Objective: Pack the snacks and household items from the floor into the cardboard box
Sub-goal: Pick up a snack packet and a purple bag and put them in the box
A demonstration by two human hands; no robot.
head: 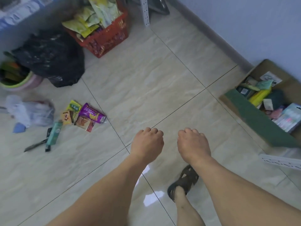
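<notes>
My left hand (147, 141) and my right hand (192, 142) hang side by side over the bare tiles, backs up, fingers loosely curled downward, holding nothing. The cardboard box (260, 118) stands at the right by the wall, open, with several packets and small boxes inside. On the floor to the left lies a small heap of snacks: a purple packet (92, 113), a brown-red packet (84, 123), a yellow-green sachet (74, 107) and an orange one (67, 117). A teal tube (54, 135) and a dark knife-like item (35, 145) lie beside them.
A red basket (105, 38) full of snack bags stands at the back. A black plastic bag (50, 57), a green-rimmed tub (16, 79) and a clear plastic bag (31, 111) are at the left. My sandalled foot (184, 181) is below my right hand. A white perforated rail (280, 160) lies at right.
</notes>
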